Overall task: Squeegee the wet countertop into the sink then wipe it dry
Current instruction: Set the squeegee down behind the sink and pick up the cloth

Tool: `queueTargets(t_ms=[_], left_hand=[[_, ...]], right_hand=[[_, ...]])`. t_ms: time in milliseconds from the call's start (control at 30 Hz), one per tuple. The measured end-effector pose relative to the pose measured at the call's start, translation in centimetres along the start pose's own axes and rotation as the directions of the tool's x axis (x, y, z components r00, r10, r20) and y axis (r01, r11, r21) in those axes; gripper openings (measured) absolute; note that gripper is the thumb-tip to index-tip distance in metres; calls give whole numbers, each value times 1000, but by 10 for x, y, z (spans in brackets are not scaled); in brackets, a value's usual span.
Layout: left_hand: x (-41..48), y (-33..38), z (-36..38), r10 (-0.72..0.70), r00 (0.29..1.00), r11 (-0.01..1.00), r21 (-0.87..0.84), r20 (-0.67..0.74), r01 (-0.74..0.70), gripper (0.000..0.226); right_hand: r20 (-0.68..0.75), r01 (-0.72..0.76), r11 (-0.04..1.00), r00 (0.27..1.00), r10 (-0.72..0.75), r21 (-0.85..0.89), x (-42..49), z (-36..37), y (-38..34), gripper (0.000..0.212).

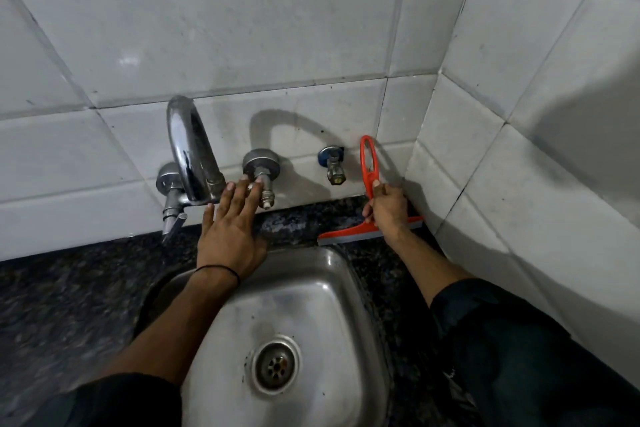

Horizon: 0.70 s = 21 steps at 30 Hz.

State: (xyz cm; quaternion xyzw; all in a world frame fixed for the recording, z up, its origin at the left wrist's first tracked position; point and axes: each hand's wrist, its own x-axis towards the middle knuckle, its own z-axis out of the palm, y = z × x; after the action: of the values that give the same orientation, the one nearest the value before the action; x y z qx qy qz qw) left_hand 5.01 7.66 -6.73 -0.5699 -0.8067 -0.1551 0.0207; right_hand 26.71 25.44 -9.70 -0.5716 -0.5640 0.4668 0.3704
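Right hand (384, 208) closed around the squeegee (367, 191) at the base of its orange loop handle; left hand (230, 229) open, empty, fingers spread flat over the sink's back rim, fingertips close to the middle valve (261, 172).

Sink (346, 288) nearest, steel, with the drain (275, 365) in the bowl bottom. Dark speckled worktop (69, 288) around it; wetness hard to judge.

Squeegee blade (353, 236) sits edge-down on the narrow worktop strip behind the sink's right corner, near the wall corner.

Handling, by judgement: light, stiff plastic with a soft rubber edge; hold low on the handle for even pressure, and it may be slippery when wet.

Beyond: tap (190, 149) and small blue valve (332, 163) on the tiled wall (242, 28).

No brand, label or writing readable.
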Motion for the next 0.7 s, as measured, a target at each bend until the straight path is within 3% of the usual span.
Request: queueTargets(t_ms=[333,433,500,567,633,700], left_hand=[[-9,9,-5,-33,999,999,-37,37,34,88],[-21,30,-3,-92,995,987,-138,-45,85,84],[-43,58,6,-93,985,974,-218,-146,59,86],[-74,90,23,-33,990,963,-268,-139,-6,84],[-109,121,46,80,997,951,-300,-6,-78,75],[-140,145,70,180,970,946,-300,162,-125,66]], right_hand=[[73,101,995,992,-102,16,-56,-59,6,15],[-6,142,989,990,-142,-47,-90,-92,36,17],[-75,165,968,980,-182,-189,-118,-115,67,20],[-95,227,896,955,-282,-383,-148,-133,95,23],[3,323,770,923,-385,-550,-173,-142,116,38],[131,352,623,919,-372,-699,-186,-143,127,54]])
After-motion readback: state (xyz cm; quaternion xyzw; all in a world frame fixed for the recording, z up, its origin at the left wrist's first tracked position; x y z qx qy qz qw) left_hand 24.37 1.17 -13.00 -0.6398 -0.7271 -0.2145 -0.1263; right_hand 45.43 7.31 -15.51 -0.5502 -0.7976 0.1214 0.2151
